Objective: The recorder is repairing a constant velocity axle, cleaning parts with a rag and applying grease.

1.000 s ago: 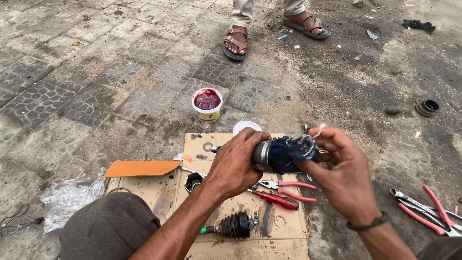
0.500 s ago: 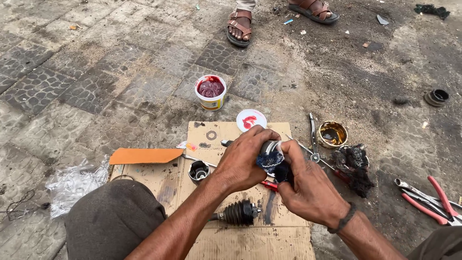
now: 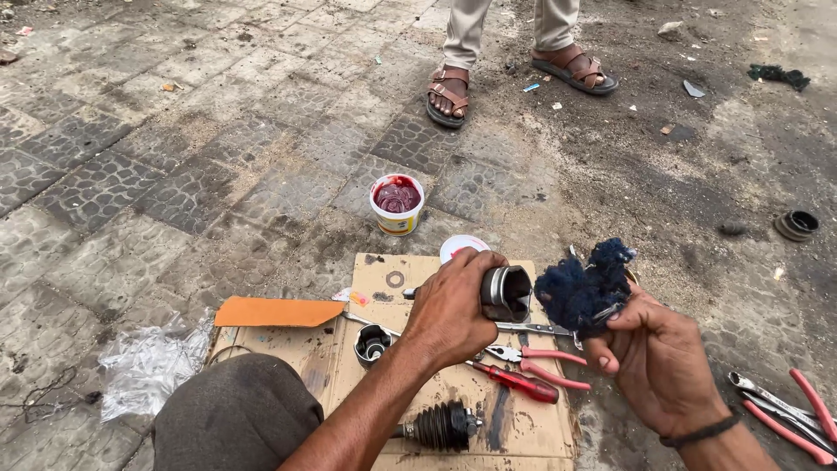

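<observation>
My left hand [image 3: 453, 305] grips a grey metal cup-shaped joint housing [image 3: 507, 292], its open end turned to the right. My right hand [image 3: 654, 349] holds a wad of dark blue rag [image 3: 580, 292] just to the right of the housing, a small gap between them. Both are held above a greasy cardboard sheet [image 3: 384, 366]. On the cardboard lie red-handled pliers [image 3: 532, 358], a red-handled screwdriver [image 3: 514, 381], a black ribbed rubber boot on a shaft [image 3: 445, 426] and a small metal cup part [image 3: 373, 343].
A tub of red grease [image 3: 398, 202] stands on the paving beyond the cardboard, its white lid [image 3: 460, 247] beside it. An orange card [image 3: 275, 311] and crumpled clear plastic [image 3: 153, 365] lie left. More pliers and wrenches [image 3: 785, 414] lie right. A person's sandalled feet [image 3: 449, 92] stand ahead.
My right hand has drawn the blue rag out and away from the housing to the right. The camera has tilted up, showing more of the standing person.
</observation>
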